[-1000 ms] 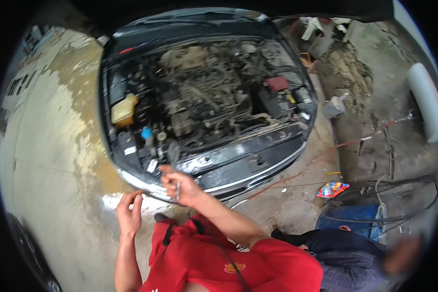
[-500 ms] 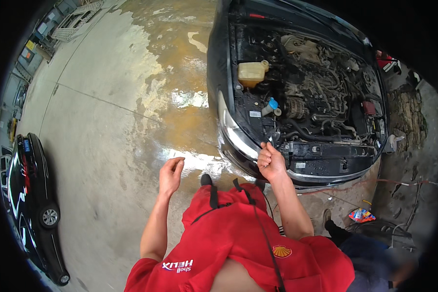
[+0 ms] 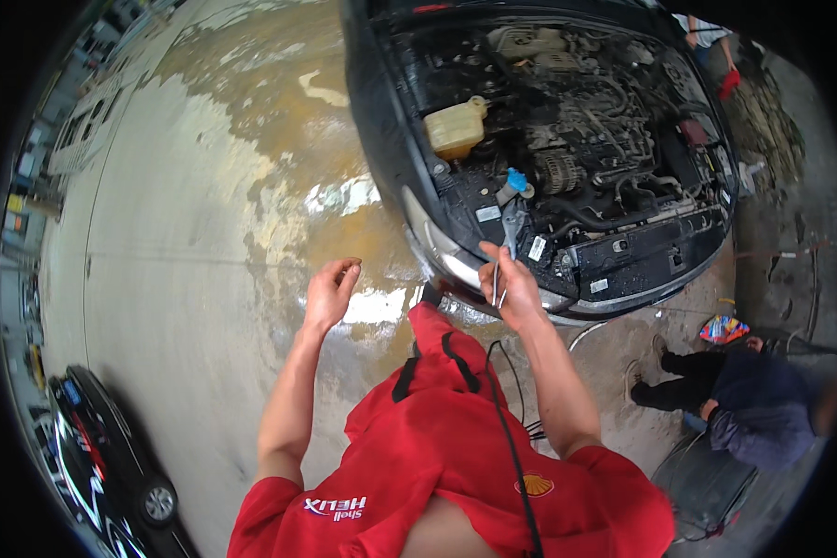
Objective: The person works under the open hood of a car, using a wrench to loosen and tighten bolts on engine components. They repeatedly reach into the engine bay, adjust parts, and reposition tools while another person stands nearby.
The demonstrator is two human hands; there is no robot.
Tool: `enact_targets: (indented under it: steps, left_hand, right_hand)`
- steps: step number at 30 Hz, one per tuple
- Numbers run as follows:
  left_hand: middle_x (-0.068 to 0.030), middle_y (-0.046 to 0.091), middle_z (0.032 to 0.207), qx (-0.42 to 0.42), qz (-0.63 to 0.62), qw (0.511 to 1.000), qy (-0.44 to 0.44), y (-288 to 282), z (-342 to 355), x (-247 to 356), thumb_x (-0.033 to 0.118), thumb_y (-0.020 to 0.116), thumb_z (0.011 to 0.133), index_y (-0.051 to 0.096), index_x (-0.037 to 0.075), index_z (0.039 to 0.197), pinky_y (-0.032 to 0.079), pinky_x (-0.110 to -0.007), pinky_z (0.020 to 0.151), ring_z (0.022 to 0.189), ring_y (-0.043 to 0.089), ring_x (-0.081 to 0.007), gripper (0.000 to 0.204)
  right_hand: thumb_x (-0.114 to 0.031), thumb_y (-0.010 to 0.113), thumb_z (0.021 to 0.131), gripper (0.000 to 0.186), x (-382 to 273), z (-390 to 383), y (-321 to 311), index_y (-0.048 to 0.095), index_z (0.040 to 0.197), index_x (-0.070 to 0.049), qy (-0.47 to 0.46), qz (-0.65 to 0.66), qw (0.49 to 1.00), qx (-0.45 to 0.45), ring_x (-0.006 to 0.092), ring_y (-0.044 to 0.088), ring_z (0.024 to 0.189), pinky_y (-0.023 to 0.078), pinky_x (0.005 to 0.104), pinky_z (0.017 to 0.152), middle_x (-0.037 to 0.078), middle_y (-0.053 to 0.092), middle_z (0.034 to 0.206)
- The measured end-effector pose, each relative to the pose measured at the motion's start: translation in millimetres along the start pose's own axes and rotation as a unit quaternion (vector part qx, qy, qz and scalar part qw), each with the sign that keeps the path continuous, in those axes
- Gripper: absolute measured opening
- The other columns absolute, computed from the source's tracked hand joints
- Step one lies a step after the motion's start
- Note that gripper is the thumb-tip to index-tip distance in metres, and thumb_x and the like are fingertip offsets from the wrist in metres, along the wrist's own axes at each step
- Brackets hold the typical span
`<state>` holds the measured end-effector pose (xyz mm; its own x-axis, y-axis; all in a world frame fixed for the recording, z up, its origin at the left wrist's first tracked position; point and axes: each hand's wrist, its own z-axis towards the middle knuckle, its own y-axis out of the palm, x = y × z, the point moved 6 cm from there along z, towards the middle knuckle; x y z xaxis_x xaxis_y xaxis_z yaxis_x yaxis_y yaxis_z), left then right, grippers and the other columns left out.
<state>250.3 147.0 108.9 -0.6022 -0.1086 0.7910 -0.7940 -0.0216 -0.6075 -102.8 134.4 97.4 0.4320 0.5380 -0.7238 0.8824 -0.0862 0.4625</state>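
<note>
A metal wrench with a broad shiny head is in my right hand. Its thin handle shows past my curled fingers, and the head points into the engine bay, over the front corner. Just beyond it stands a filler neck with a blue cap. My left hand hangs over the wet floor to the left of the car, thumb and fingers pinched together; whether something small is between them cannot be made out. The dark car has its engine uncovered, with a yellowed coolant tank on the near left side.
At the right a person in dark clothes bends near a black round container. Another person's arm with a red cloth shows beyond the car. A colourful packet lies on the floor. A second black car stands at lower left.
My view has turned and shifted, bringing more of the person at the right into sight. The wrench in my right hand now shows clearly. My left hand stays pinched.
</note>
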Motion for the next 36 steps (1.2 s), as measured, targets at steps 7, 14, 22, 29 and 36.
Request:
enact_targets:
  steps: [7, 14, 22, 29, 36]
  left_hand:
    - [-0.0156, 0.075, 0.099, -0.107, 0.033, 0.992, 0.063, 42.5, 145.1, 50.1, 0.024, 0.07, 0.1, 0.076, 0.005, 0.116, 0.056, -0.038, 0.08, 0.085, 0.071, -0.0259, 0.025]
    - [-0.016, 0.073, 0.105, -0.159, 0.056, 0.969, 0.183, 91.2, 245.2, 105.6, 0.023, 0.071, 0.098, 0.074, 0.003, 0.113, 0.056, -0.04, 0.082, 0.09, 0.07, -0.0304, 0.025]
    - [-0.0141, 0.074, 0.113, -0.297, 0.044, 0.941, 0.159, 159.1, 332.6, 141.5, 0.036, 0.065, 0.105, 0.068, 0.002, 0.13, 0.056, -0.036, 0.09, 0.1, 0.071, -0.0219, 0.042]
    - [-0.0009, 0.067, 0.102, -0.553, -0.182, 0.813, 0.012, 221.3, 292.2, 154.8, 0.04, 0.046, 0.115, 0.059, 0.004, 0.134, 0.051, -0.029, 0.085, 0.092, 0.063, -0.0111, 0.043]
    - [-0.0026, 0.058, 0.077, -0.471, -0.064, 0.875, 0.093, 200.8, 334.9, 156.8, 0.037, 0.05, 0.113, 0.067, 0.003, 0.101, 0.046, -0.031, 0.069, 0.073, 0.053, -0.0122, 0.04]
  right_hand:
    - [-0.046, 0.052, 0.111, 0.042, -6.5, 75.7, -39.0, 0.061, 0.127, -0.009, 0.055, -0.128, 0.98, 0.144, 0.0138, 0.066, 0.074, 0.051, 0.0304, 0.057, 0.005, 0.072, 0.093]
    - [-0.037, 0.05, 0.112, 0.036, -54.5, 145.9, -56.5, 0.061, 0.117, -0.003, 0.0, -0.228, 0.956, 0.187, 0.0174, 0.072, 0.08, 0.059, 0.0338, 0.06, 0.009, 0.072, 0.099]
    - [-0.042, 0.058, 0.109, 0.046, -95.4, 181.4, -49.0, 0.064, 0.131, -0.003, -0.032, -0.147, 0.971, 0.184, 0.0179, 0.071, 0.091, 0.061, 0.0347, 0.07, 0.011, 0.072, 0.106]
    - [-0.039, 0.058, 0.11, 0.042, -113.7, 169.5, -10.3, 0.067, 0.132, -0.004, -0.067, 0.001, 0.968, 0.241, 0.0083, 0.055, 0.068, 0.048, 0.0254, 0.056, -0.001, 0.061, 0.091]
    - [-0.038, 0.055, 0.112, 0.04, -127.6, 139.2, -2.0, 0.071, 0.131, -0.007, -0.019, -0.011, 0.985, 0.173, 0.0025, 0.043, 0.057, 0.033, 0.0225, 0.05, -0.002, 0.061, 0.078]
